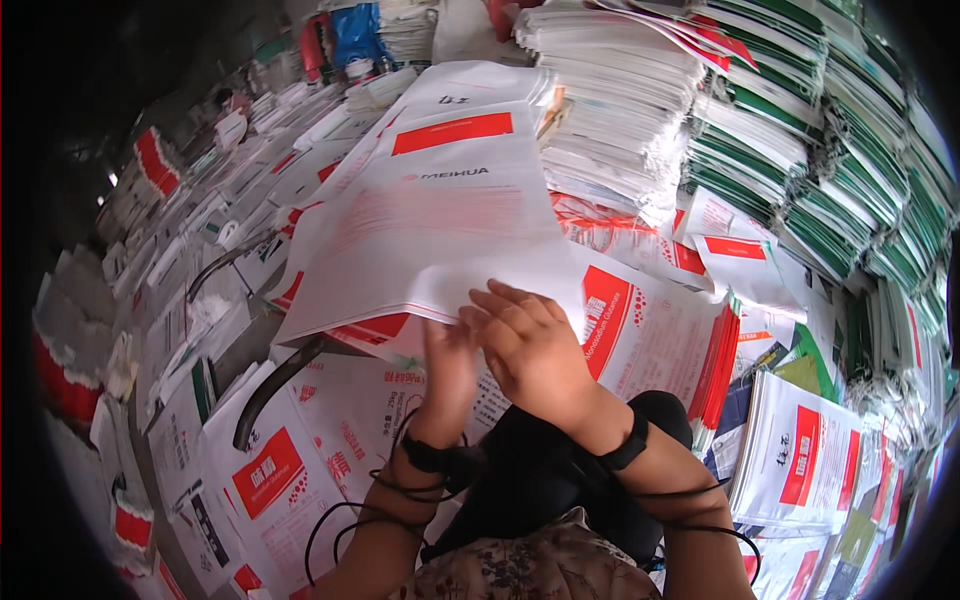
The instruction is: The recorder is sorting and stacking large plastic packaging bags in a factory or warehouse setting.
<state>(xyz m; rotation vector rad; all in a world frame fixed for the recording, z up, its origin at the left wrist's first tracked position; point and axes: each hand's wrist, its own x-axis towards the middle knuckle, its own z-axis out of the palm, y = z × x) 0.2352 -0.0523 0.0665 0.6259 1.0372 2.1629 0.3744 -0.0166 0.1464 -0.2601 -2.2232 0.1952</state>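
A large white printed sack (pixel 450 235) with a red panel lies spread in front of me on a raised pile, its near edge toward my lap. My right hand (pixel 530 345) is at that near edge, palm down. Its fingers are bent a little, slightly apart, and reach left over the left hand's fingertips. Close beside it, my left hand (pixel 450 365) is smeared by motion. The left fingers are partly hidden at the sack's edge, so their grip does not show. Both wrists wear black bands with thin dark cables.
Tall stacks of folded white sacks (pixel 620 90) and green-and-white sacks (pixel 840 150) rise at the back and right. Red-and-white sacks (pixel 270 475) cover the floor around me. A dark curved bar (pixel 270 395) sticks out at the left. A small stack of sacks (pixel 800 455) lies at the right.
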